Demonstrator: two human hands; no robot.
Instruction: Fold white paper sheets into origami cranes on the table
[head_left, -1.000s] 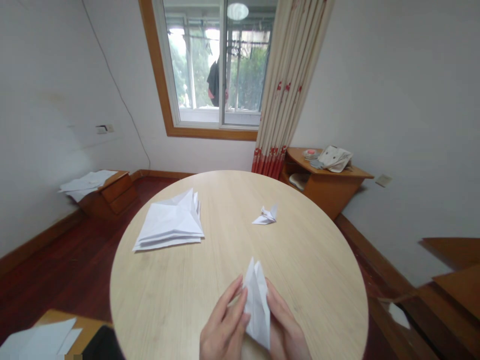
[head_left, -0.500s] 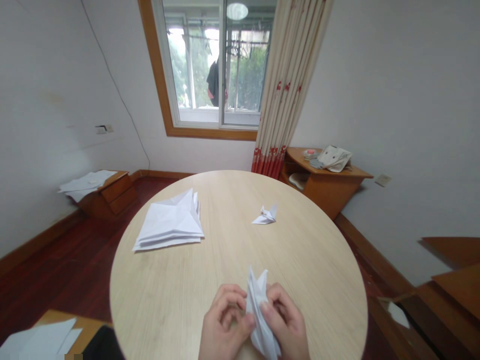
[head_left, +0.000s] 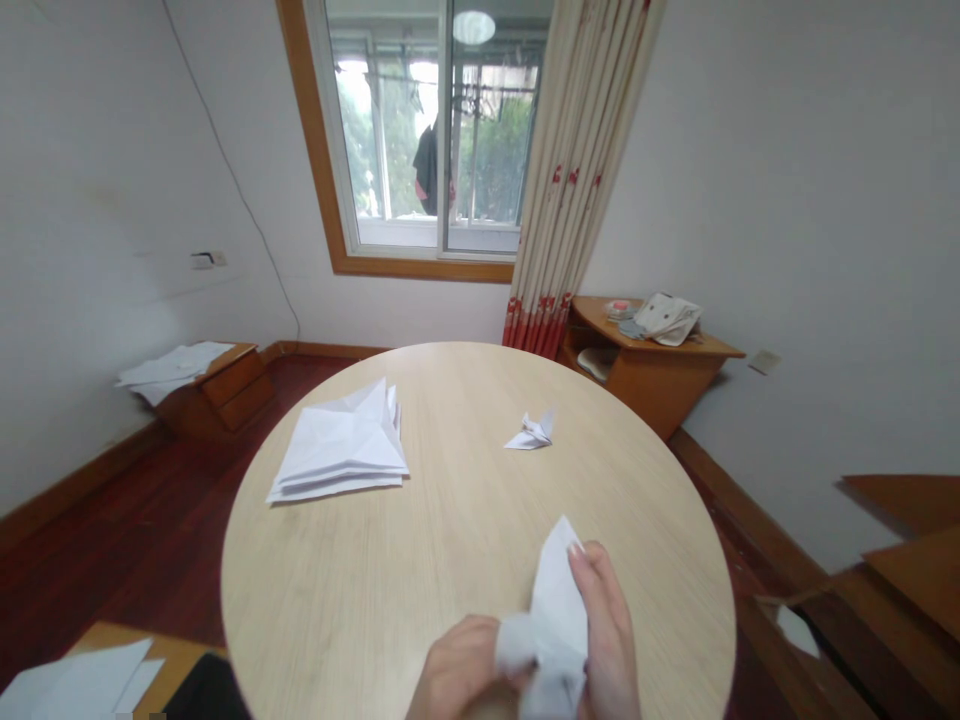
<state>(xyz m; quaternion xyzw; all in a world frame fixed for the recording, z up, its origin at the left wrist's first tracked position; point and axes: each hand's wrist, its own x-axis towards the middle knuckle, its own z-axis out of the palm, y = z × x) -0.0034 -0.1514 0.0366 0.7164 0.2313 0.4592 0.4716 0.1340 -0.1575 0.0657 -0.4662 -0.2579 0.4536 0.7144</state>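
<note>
A folded sheet of white paper (head_left: 559, 600) is held between both hands at the near side of the round table (head_left: 465, 560). My right hand (head_left: 611, 630) grips its right edge, thumb and fingers closed along it. On the lower left, my left hand (head_left: 461, 665) is closed at a smaller flap of the same paper; motion blurs its fingertips. Farther back lies a small folded paper crane (head_left: 532, 432), apart from both hands.
A stack of creased white paper sheets (head_left: 337, 450) lies on the table's left. Beyond stand a corner cabinet (head_left: 652, 385) with a bag on it, and a low drawer unit (head_left: 232, 390) with papers. More sheets (head_left: 82, 680) lie at lower left.
The folded paper has turned and now shows a broad flat face with its point up. My right hand has shifted up along its edge; my left hand has dropped lower.
</note>
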